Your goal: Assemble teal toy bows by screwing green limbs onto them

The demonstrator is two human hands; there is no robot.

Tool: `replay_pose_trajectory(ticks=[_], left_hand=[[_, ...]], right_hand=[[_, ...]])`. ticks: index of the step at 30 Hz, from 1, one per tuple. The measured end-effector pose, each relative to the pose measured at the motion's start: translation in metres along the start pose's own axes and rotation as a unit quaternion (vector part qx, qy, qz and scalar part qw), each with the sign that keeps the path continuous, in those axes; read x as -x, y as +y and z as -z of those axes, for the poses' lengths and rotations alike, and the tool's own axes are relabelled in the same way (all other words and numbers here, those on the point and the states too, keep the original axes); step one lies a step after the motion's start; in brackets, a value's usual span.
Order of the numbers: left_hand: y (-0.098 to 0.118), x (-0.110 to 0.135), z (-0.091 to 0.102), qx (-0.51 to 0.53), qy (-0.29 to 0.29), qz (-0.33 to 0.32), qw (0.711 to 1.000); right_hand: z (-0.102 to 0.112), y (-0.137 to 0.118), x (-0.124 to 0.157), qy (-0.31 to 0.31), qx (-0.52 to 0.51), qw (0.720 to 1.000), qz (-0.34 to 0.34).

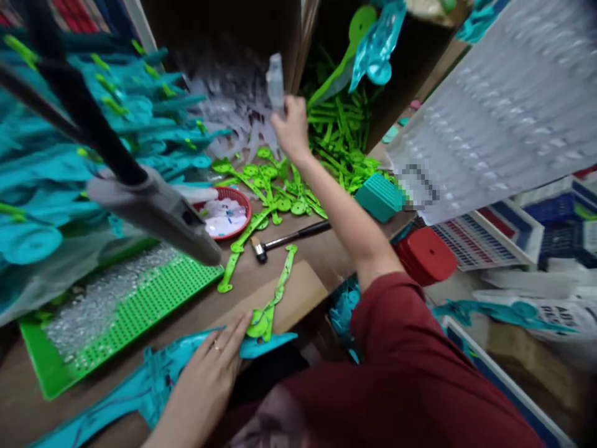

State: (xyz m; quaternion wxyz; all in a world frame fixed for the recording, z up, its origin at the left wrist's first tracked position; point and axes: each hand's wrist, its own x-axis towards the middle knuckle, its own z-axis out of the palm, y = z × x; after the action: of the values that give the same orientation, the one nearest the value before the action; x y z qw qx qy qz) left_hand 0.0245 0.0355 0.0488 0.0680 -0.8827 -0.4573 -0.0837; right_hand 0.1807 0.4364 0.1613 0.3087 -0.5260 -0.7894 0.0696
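My right hand [293, 127] reaches to the far side of the bench, its fingers pinched on a clear plastic piece [275, 78] that stands up from the grip. Near the bench's front edge, my left hand [217, 358] lies with fingers stretched flat over a long blue plastic part [125, 389]; its thumb is hidden. Its fingertips touch a bright green plastic piece [261, 323] on top of the blue part. A thin green strip [283, 280] extends from there over a piece of cardboard [303, 289]. A hammer [289, 239] lies beyond.
Green strips [275, 186] are heaped at the back, beside clear pieces [228, 112]. A red basket [240, 202] and a green perforated tray [186, 280] stand left. A grey-tipped tool [158, 211] hangs over the bench. Teal blocks [380, 196] and red ones [431, 255] sit right.
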Motion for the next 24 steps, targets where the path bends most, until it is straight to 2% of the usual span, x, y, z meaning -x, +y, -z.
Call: replay_pose_trajectory(ticks=[1,2,4,6,7,9,10,12,14,17,19,21,22,24], left_hand=[[0.0,0.001,0.0,0.006,-0.011,-0.001,1.0],[0.0,0.002,-0.001,0.013,-0.018,-0.002,1.0],[-0.001,0.005,-0.005,0.03,-0.02,-0.003,0.999],[-0.003,0.008,-0.01,0.051,-0.017,-0.008,0.999],[-0.004,0.01,-0.012,0.061,-0.015,-0.008,0.998],[-0.006,0.011,-0.017,0.078,-0.013,-0.002,0.997],[-0.006,0.012,-0.018,0.084,-0.008,0.001,0.996],[-0.008,0.011,-0.019,0.095,0.009,0.0,0.995],[-0.01,0.009,-0.016,0.103,0.021,-0.006,0.994],[-0.014,0.007,-0.011,0.128,0.011,-0.007,0.992],[-0.016,0.005,-0.008,0.145,-0.003,-0.005,0.989],[-0.018,0.005,-0.008,0.143,-0.013,-0.007,0.99],[-0.018,0.005,-0.008,0.138,-0.016,-0.009,0.99],[-0.018,0.005,-0.01,0.13,-0.02,-0.017,0.991]], right_hand=[[0.012,0.006,0.026,0.023,0.007,0.999,0.027],[0.024,0.014,0.058,0.012,0.009,0.998,0.066],[0.044,0.033,0.137,-0.074,0.018,0.979,0.188],[0.057,0.054,0.216,-0.193,0.036,0.947,0.256],[0.06,0.063,0.249,-0.252,0.037,0.927,0.276],[0.059,0.074,0.296,-0.252,0.036,0.942,0.221],[0.056,0.075,0.308,-0.229,0.035,0.958,0.166],[0.046,0.069,0.316,-0.175,0.044,0.983,0.029],[0.035,0.058,0.311,-0.156,0.059,0.982,-0.087],[0.026,0.047,0.297,-0.157,0.028,0.972,-0.175],[0.029,0.044,0.294,-0.143,-0.006,0.967,-0.212],[0.037,0.041,0.298,-0.107,-0.021,0.972,-0.207],[0.042,0.038,0.301,-0.088,-0.03,0.982,-0.166],[0.048,0.028,0.308,-0.079,-0.068,0.994,-0.03]])
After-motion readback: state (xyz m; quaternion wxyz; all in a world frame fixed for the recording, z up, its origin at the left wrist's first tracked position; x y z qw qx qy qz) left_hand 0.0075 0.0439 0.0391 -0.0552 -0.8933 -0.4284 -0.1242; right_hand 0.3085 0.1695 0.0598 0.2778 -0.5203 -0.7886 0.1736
